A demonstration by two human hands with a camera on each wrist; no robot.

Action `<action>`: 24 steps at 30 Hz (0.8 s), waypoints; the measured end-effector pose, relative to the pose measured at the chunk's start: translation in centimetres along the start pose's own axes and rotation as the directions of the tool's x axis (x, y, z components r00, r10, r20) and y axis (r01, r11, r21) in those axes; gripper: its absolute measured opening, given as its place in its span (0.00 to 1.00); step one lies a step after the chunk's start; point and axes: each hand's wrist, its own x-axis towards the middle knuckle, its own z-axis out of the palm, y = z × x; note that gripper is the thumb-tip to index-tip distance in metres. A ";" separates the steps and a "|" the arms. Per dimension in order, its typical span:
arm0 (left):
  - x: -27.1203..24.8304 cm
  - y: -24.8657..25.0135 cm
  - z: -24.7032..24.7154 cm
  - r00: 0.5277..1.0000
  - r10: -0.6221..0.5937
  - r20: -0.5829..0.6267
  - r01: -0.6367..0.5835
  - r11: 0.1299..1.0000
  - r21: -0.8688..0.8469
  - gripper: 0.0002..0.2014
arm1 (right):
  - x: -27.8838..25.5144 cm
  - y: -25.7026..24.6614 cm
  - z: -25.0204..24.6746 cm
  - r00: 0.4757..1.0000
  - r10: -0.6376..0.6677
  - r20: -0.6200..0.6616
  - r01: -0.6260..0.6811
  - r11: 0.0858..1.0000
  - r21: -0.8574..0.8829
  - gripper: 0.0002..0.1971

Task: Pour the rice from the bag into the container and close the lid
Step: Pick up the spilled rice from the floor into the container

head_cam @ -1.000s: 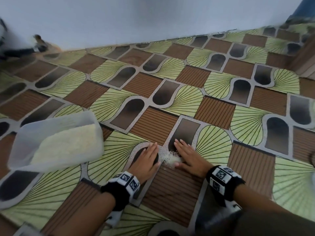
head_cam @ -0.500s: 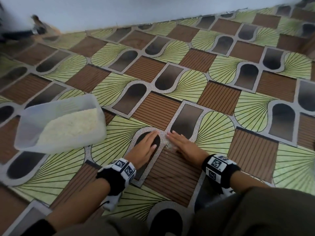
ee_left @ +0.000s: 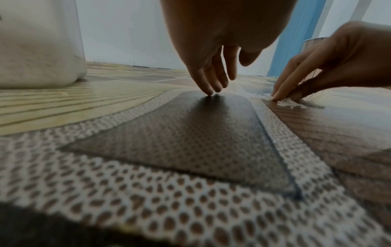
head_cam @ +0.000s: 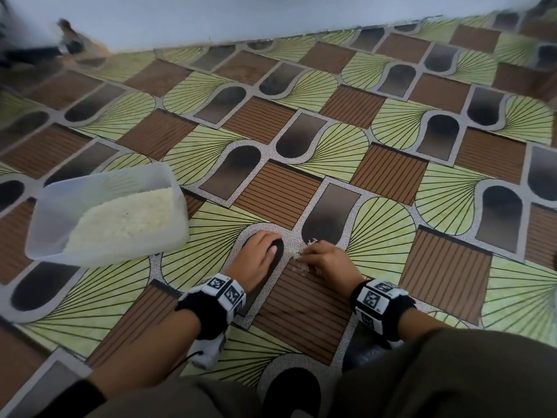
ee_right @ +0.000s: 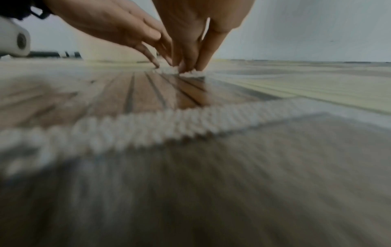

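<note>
A translucent plastic container (head_cam: 54, 215) stands on the patterned floor at the left, partly filled with white rice (head_cam: 126, 218) and without a lid. A small heap of spilled rice (head_cam: 298, 255) lies on the floor between my hands. My right hand (head_cam: 313, 254) has its fingers and thumb bunched together, pinching that rice (ee_left: 294, 104). My left hand (head_cam: 265, 248) is beside it, fingers fairly straight (ee_left: 211, 86), with their tips touching the floor and holding nothing. The right wrist view shows both sets of fingertips at the rice (ee_right: 190, 73). No bag or lid is in view.
A pale wall runs along the back of the floor mat (head_cam: 361, 176). A dark blurred object (head_cam: 69, 40) lies at the far left by the wall. A blue door frame (ee_left: 296, 41) stands beyond my right hand. My trousered knees (head_cam: 452, 372) fill the lower edge.
Both hands lay flat, sweeping the rice together. Now my right fingers have curled into a pinch on the heap, and my left hand has drawn slightly away to the left.
</note>
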 end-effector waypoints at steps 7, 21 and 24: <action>0.2 0.0 0.8 0.999 0.014 0.051 -0.017 0.999 0.044 0.21 | 1.5 -0.5 -0.4 0.864 0.504 -0.003 -0.489 0.838 0.244 0.07; 2.5 2.4 5.3 0.930 0.202 0.306 -0.252 0.958 0.135 0.32 | -0.7 1.3 -3.9 0.475 0.810 0.345 -0.479 -0.091 0.873 0.14; 3.4 2.2 5.5 0.916 0.315 0.249 -0.335 0.942 0.038 0.18 | -1.0 1.3 -3.9 0.471 0.809 0.351 -0.474 -0.104 0.874 0.14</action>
